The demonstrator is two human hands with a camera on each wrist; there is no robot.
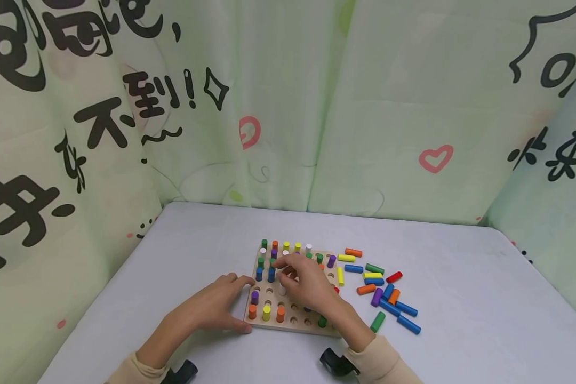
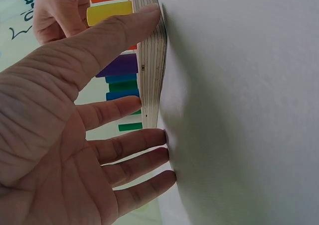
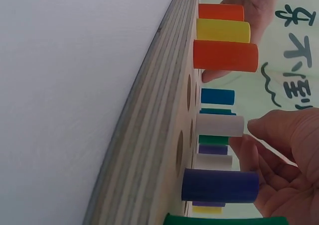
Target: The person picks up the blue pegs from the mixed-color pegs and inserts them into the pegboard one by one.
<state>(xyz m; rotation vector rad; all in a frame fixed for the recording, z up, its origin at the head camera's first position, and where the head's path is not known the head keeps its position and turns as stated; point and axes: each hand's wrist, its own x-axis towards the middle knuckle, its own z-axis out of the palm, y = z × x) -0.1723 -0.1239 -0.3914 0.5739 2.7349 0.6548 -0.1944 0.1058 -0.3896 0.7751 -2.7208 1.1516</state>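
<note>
A wooden pegboard [image 1: 300,327] with rows of coloured pegs standing in its holes lies on the table. My left hand [image 1: 216,304] rests at its left side, thumb at the near corner and index fingertip against the edge, fingers spread. In the left wrist view the thumb [image 2: 124,28] lies along the layered edge. Over the middle of the board, my right hand [image 1: 309,282] has its thumb and index finger bent and apart. Its thumb tip is right at the end of a white peg [image 3: 219,125], with a dark blue peg [image 3: 219,186] nearer the camera.
Loose pegs lie scattered right of the board, among them a red peg [image 1: 394,277], a green peg [image 1: 377,321] and a blue peg [image 1: 409,325]. Pale green curtains [image 1: 389,106] with dark writing surround the white table [image 1: 211,229]. Black wrist devices [image 1: 336,362] show by both sleeves.
</note>
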